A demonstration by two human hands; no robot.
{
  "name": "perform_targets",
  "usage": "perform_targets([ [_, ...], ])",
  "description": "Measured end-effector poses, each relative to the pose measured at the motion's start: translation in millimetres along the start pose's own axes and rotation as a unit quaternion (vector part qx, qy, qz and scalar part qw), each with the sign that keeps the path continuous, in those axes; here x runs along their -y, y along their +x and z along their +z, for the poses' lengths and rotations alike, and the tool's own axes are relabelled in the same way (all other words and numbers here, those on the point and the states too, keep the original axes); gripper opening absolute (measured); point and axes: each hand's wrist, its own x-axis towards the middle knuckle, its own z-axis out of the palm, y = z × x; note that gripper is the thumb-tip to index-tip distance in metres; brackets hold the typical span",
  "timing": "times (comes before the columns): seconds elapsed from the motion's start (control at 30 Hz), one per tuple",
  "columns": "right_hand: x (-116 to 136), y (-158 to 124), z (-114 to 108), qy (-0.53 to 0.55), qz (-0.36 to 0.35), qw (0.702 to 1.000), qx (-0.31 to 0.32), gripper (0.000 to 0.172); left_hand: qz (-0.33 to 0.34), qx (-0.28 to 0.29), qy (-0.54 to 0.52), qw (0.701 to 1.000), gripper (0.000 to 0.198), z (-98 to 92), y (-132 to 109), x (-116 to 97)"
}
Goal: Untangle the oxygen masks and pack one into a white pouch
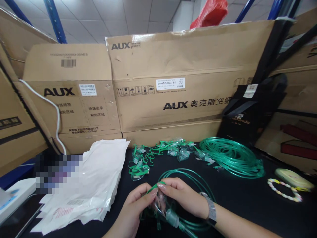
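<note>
Both hands meet low in the middle of the view over a black table (247,198). My left hand (135,206) and my right hand (182,195) are closed on a clear plastic mask (164,211) with a green strap and green tubing (193,185) looped behind it. The fingertips of both hands pinch the green strap at the mask's top. A watch band sits on my right wrist. Several more clear masks with green straps (173,150) lie in a row farther back.
A large coil of green tubing (231,157) lies at the back right. A stack of white plastic bags (94,185) lies at the left. Cardboard boxes (173,79) wall the back. A black bag (250,112) leans at right; a beaded bracelet (284,190) lies near it.
</note>
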Motion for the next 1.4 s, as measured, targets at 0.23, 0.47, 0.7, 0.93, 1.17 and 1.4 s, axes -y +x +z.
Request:
perform_targets([
  [0.23, -2, 1, -1, -0.006, 0.010, 1.000, -0.005, 0.041, -0.016, -0.007, 0.008, 1.000, 0.020, 0.0, 0, -3],
  [0.47, -3, -2, 0, -0.071, 0.007, 0.997, -0.014, 0.039, -0.015, 0.026, 0.067, 0.997, 0.025, -2.2, 6, -7],
  [0.7, 0, -4, 0, -0.115, 0.000, 0.993, 0.004, 0.029, -0.018, -0.007, 0.102, 0.995, 0.029, -3.4, 4, -6],
  [0.93, -6, 1, -3, -0.109, 0.035, 0.993, -0.003, 0.032, -0.056, -0.072, 0.058, 0.994, 0.030, -0.6, 4, -5],
  [1.17, -1, 1, -1, -0.044, 0.075, 0.996, 0.016, 0.036, -0.089, -0.067, 0.017, 0.994, 0.028, 3.8, 2, -4],
  [1.4, 3, 2, -6, 0.003, 0.090, 0.996, 0.022, 0.034, -0.107, -0.025, -0.053, 0.992, 0.038, 8.6, 0, -5],
])
